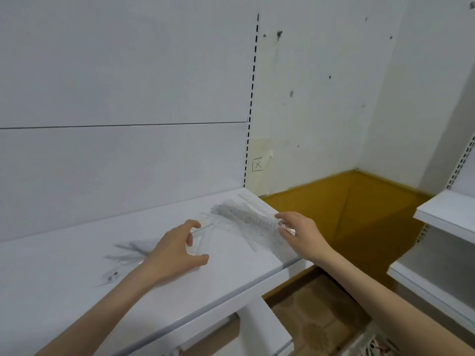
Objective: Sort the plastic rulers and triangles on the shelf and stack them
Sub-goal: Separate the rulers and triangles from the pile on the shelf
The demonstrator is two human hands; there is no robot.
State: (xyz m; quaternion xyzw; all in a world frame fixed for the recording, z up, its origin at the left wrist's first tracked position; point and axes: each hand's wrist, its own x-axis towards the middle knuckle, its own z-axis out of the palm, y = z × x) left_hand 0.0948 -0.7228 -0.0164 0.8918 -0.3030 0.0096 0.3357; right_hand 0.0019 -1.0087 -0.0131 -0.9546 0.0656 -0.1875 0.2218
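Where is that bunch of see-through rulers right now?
In the head view, the clear rulers lie fanned across the right end of the shelf, just right of the left hand; the right hand pinches their near end.

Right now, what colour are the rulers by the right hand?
The rulers are clear with dark markings; head view.
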